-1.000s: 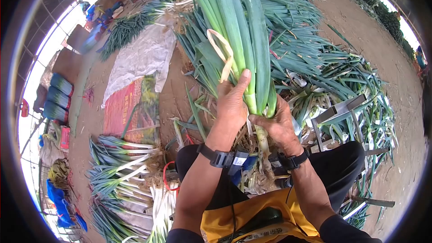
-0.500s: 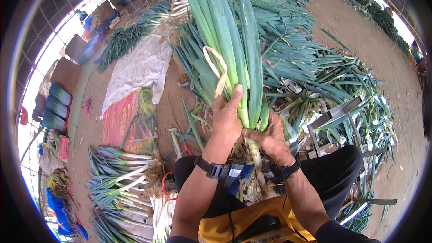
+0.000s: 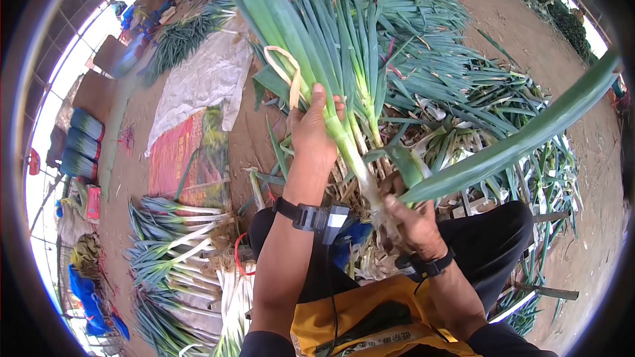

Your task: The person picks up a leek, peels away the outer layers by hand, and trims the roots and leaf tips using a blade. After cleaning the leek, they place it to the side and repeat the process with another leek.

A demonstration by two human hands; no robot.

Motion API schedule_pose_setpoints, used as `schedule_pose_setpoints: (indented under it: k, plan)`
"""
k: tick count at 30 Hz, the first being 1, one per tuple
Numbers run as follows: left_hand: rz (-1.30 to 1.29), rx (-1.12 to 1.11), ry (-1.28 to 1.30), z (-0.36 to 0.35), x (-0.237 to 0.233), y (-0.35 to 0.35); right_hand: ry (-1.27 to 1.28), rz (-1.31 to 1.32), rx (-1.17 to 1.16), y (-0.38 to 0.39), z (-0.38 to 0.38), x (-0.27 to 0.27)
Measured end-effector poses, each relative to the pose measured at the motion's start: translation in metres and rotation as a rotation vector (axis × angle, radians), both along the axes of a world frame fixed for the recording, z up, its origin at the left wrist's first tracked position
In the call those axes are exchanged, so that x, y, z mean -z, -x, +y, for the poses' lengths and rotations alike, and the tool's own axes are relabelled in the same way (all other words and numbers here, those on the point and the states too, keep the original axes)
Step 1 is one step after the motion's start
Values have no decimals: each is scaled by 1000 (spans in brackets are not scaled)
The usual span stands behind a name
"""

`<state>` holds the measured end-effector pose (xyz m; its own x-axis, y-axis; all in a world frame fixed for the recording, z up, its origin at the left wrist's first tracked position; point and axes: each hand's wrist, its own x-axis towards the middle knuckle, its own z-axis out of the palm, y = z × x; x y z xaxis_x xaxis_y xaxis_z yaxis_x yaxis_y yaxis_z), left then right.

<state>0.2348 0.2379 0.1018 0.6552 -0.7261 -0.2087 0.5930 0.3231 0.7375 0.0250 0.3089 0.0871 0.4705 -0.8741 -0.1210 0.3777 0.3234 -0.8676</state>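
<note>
Tightly, left fingers (image 3: pixel 319 100) round leek stalk (image 3: pixel 352 157); right fingers (image 3: pixel 395 209) seemingly round outer leaf (image 3: pixel 516 142).

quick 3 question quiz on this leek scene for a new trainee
1. True or false: the left hand grips the leek stalk.
2. Which hand holds the outer leaf that bends away from the stalk? A: left hand. B: right hand.
3. Fill in: the pile of leeks with white stalks lies on the ground on the person's ____ side.

Key: 1 true; 2 B; 3 left.
</note>
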Motion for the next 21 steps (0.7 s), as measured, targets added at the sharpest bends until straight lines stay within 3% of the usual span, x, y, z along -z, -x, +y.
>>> schedule_pose_setpoints:
  k: [3, 6, 8, 9, 12, 14, 16, 18, 21]
  plan:
    - [113, -24, 10, 2, 0, -4, 75, 31, -102, 13, -13, -2]
    - [3, -35, 59, 9, -11, -12, 227, 153, -95, 19, -13, 24]
    - [-109, -39, 106, 14, -16, -20, 254, 243, -291, 25, -5, 43]
    - [-105, -41, 100, 16, -18, -22, 423, 367, -271, 26, 0, 61]
    - [-164, -89, 54, 19, -23, -26, 383, 541, -332, 39, 17, 139]
    - [-205, -70, 75, 18, -24, -30, 490, 577, -268, 38, 23, 153]
    - [-282, -37, 138, 17, -24, -34, 701, 1077, -370, 45, 26, 170]
    - [-313, -19, 118, 18, -21, -39, 710, 1022, -307, 50, 35, 208]
    - [-338, -16, 153, 17, -17, -36, 853, 1250, -291, 59, 50, 262]
